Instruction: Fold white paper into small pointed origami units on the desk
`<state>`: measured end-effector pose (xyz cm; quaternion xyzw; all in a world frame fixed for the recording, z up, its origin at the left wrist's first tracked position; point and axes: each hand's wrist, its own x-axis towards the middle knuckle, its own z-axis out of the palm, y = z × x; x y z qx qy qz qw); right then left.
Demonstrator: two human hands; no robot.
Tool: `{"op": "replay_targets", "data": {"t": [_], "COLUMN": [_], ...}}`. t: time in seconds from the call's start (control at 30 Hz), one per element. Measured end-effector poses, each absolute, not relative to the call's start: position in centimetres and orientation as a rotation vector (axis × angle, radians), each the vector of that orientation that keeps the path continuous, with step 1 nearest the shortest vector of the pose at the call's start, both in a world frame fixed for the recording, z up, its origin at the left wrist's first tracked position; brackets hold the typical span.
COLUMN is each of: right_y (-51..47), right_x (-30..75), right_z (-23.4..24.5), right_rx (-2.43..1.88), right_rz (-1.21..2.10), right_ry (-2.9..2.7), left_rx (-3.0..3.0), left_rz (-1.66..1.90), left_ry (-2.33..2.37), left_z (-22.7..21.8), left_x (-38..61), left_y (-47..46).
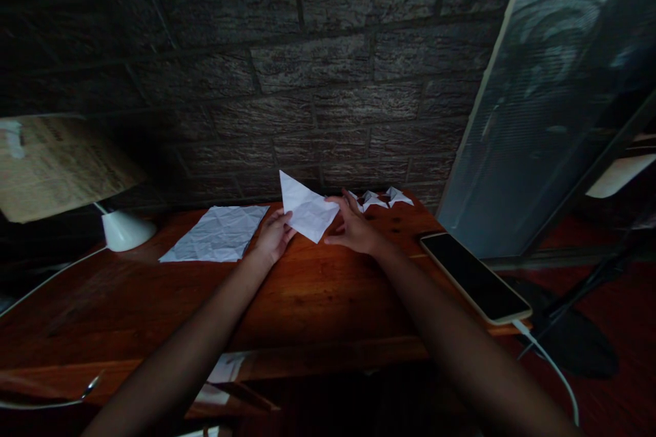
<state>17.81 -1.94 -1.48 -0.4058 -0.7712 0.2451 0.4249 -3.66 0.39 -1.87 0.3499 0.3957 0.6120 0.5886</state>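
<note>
A folded sheet of white paper (pixel 306 208), with a pointed corner at its upper left, is held up over the wooden table. My left hand (pixel 277 235) pinches its lower left edge between thumb and fingers. At the right corner of the paper is my right hand (pixel 353 225), its thumb and fingers apart around that edge; whether they press on it is hard to make out. Left of my hands lies a stack of creased white paper sheets (pixel 218 233). Several small folded paper shapes (pixel 374 200) stand beyond my right hand at the table's back edge.
On the right edge of the table (pixel 307 307) lies a phone (pixel 476 276) with a white cable (pixel 551 362) plugged in. A lamp (pixel 123 229) with a wide shade stands at the left. A dark block wall (pixel 328 68) rises directly behind the table.
</note>
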Motion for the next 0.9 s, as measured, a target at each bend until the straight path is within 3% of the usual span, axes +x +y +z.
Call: {"op": "replay_targets", "data": {"t": [0.17, 0.43, 0.9], "right_y": [-1.1, -1.2, -1.7], "right_x": [18.5, 18.4, 18.4], "right_z": [-1.7, -0.9, 0.6], "right_rx": [-0.859, -0.766, -1.102], "right_rz": [0.804, 0.808, 0.743], "right_ry": [-1.931, -1.862, -1.324], "left_rx": [0.809, 0.84, 1.038], "left_rz": [1.33, 1.292, 1.104], "left_ry": [0.894, 0.875, 0.802], "left_z": [-1.3, -0.8, -0.8], "left_x": [-3.2, -3.1, -2.7], "left_y": [-0.2, -0.7, -1.6]}}
